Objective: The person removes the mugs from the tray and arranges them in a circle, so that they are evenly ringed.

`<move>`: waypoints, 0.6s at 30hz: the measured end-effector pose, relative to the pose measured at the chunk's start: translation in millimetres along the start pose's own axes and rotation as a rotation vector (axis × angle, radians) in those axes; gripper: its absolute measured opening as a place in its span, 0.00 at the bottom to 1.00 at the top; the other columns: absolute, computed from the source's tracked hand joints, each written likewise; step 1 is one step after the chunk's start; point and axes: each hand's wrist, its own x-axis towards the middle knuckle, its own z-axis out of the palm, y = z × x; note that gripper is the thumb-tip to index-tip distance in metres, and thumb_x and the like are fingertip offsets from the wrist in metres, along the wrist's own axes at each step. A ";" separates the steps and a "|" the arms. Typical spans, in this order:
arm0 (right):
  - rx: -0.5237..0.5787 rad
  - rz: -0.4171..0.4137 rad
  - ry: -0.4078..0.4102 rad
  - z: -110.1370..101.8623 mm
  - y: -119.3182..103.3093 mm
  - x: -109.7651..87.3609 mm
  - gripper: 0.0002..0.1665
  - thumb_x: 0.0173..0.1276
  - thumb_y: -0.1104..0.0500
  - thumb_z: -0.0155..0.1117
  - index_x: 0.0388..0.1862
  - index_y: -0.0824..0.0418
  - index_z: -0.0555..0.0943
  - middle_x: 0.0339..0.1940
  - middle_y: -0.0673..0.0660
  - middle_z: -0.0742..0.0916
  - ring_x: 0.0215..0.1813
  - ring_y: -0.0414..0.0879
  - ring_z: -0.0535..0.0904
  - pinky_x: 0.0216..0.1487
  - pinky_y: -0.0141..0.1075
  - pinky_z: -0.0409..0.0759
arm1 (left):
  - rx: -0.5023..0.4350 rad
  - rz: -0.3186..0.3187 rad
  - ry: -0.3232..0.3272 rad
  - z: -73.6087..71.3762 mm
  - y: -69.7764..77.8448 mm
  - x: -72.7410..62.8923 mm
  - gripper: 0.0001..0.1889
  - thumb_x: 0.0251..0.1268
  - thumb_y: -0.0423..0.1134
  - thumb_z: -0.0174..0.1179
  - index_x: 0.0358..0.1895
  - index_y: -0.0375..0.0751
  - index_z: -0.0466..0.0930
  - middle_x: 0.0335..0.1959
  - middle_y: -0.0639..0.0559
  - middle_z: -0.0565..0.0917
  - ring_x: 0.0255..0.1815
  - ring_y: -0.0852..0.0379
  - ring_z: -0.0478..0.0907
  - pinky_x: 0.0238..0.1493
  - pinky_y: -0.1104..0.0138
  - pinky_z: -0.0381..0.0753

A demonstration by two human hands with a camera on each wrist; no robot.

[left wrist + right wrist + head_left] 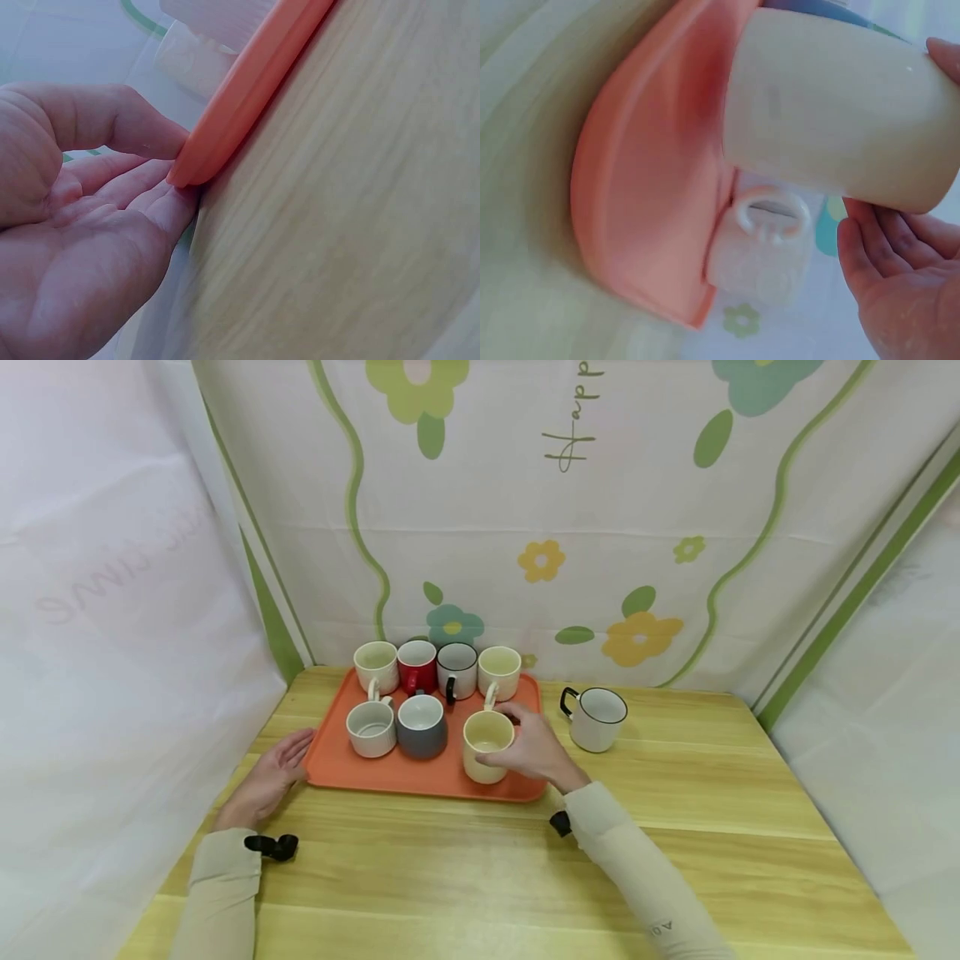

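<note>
My right hand (528, 745) grips a pale yellow mug (487, 747) by its rim and side, over the front right of an orange tray (457, 783). In the right wrist view the mug (832, 112) is seen from the side, with the thumb and fingers on opposite sides near its rim. At the tray's front left corner is my left hand (273, 772). Its thumb and fingers pinch the tray's edge (240, 97) in the left wrist view. Left of the yellow mug stand a grey mug (422, 737) and a white ribbed mug (371, 739).
Along the tray's back stand a cream mug (378, 675), a red mug (422, 677), a white black-rimmed mug (461, 678) and another cream mug (501, 668). Right of the tray, a white enamel-style mug (596, 727) sits on the wooden table (420, 885). A printed cloth (480, 502) hangs behind.
</note>
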 end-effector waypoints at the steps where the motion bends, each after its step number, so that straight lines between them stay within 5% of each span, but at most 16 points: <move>1: -0.002 -0.005 -0.006 -5.2 -1.2 -4.0 0.40 0.46 0.45 0.90 0.59 0.50 0.83 0.49 0.49 0.89 0.51 0.50 0.85 0.50 0.41 0.86 | -0.001 0.000 0.001 -0.1 0.2 -0.2 0.48 0.66 0.14 0.48 0.86 0.30 0.35 0.88 0.30 0.38 0.88 0.32 0.36 0.64 0.83 0.76; 12: 0.002 -0.073 -0.069 -78.1 -3.4 -57.9 0.45 0.43 0.51 0.93 0.62 0.52 0.83 0.53 0.52 0.89 0.53 0.51 0.87 0.53 0.43 0.87 | -0.008 -0.008 0.004 0.5 0.1 2.4 0.49 0.65 0.13 0.48 0.86 0.31 0.35 0.88 0.31 0.38 0.88 0.33 0.36 0.63 0.84 0.76; 18: -0.043 -0.084 -0.083 -122.1 11.3 -90.9 0.46 0.43 0.52 0.93 0.63 0.52 0.82 0.54 0.51 0.89 0.53 0.47 0.85 0.53 0.34 0.85 | 0.000 -0.002 0.002 -1.8 -1.0 1.4 0.49 0.65 0.13 0.48 0.86 0.31 0.34 0.88 0.31 0.38 0.88 0.32 0.36 0.62 0.85 0.76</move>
